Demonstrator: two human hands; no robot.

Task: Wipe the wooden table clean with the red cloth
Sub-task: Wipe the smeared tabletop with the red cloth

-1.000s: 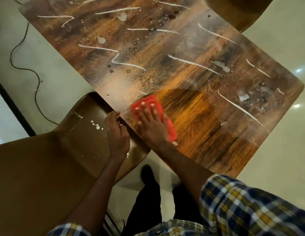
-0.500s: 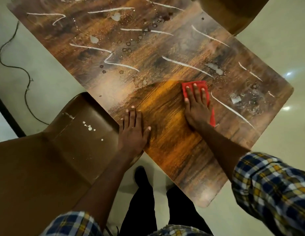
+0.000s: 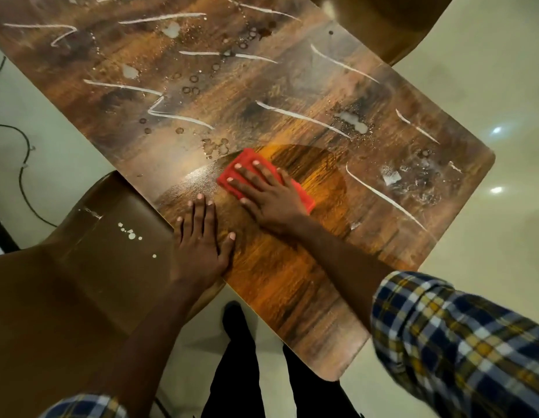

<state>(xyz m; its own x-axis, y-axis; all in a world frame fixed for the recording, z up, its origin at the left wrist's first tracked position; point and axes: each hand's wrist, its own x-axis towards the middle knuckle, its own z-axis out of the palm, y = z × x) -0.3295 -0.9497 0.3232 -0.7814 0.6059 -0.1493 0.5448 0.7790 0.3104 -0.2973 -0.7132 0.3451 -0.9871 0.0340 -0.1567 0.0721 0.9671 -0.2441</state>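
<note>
Desk [image 3: 292, 297], wooden and set at a slant across the frame, is only clean in the darker, glossy patch at its lower middle; white streaks [image 3: 301, 117], ring marks and pale blobs cover everything from the centre to the upper left and out to the right edge. If you keep sweeping the same arc, I'd judge those far marks never get touched, so you need to reach further up the frame.

Brown chair [image 3: 90, 260] at the lower left sits tight against the desk edge and already carries white spots [image 3: 131, 233]; pushing wet residue toward that edge would likely drip more onto the seat.

Your left hand [image 3: 202, 239] lies flat on the wiped wood, fingers straight and only slightly parted, holding nothing. It may smear the patch you just cleaned.

Your right hand [image 3: 268, 197] presses the red cloth [image 3: 241, 164] flat, fingers spread over it, at the upper-left rim of the clean patch. Most of the cloth is under the palm, so a fast stroke could let it bunch or slip out.
</note>
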